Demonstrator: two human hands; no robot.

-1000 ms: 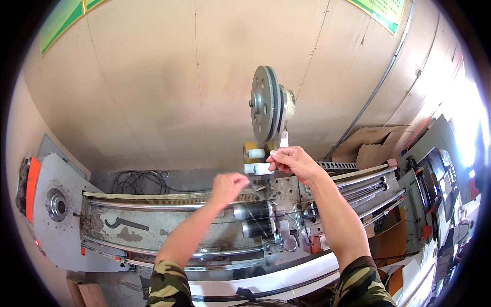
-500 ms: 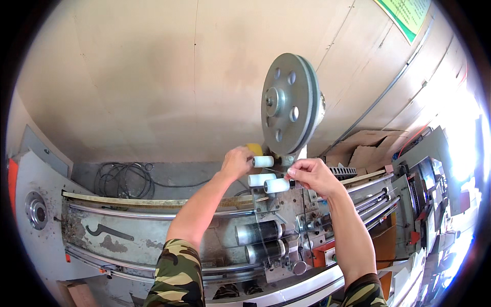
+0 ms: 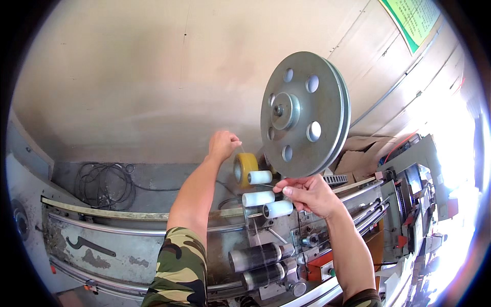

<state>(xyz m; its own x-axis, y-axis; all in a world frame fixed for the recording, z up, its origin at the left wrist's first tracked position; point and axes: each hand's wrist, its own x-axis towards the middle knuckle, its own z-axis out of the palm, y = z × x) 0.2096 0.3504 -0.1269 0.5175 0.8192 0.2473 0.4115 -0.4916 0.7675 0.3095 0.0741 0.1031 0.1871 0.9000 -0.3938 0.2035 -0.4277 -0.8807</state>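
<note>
My left hand (image 3: 223, 146) is raised above a yellow ring-shaped roll (image 3: 248, 169), fingertips pinched together. A faint thin strand (image 3: 242, 149) shows just below those fingertips. My right hand (image 3: 309, 193) is closed in a pinch beside three white rollers: an upper one (image 3: 260, 177), a middle one (image 3: 258, 198) and a lower one (image 3: 277, 209). From its fingertips a thin pale strand (image 3: 265, 185) runs left between the upper and middle rollers. Right above this hand stands a large grey grooved wheel (image 3: 302, 115) with round holes.
Two dark cylinders (image 3: 253, 257) lie below the white rollers, by a red box (image 3: 319, 266). Metal rails (image 3: 117, 229) cross the machine bed, where a hook spanner (image 3: 91, 245) lies. Coiled black cable (image 3: 105, 185) rests by the wall. Cardboard (image 3: 365, 151) stands behind the wheel.
My left hand has risen from beside the upper white roller to above the yellow roll, now plainly visible. My right hand stays near the rollers. The view has shifted, and the wheel looks larger.
</note>
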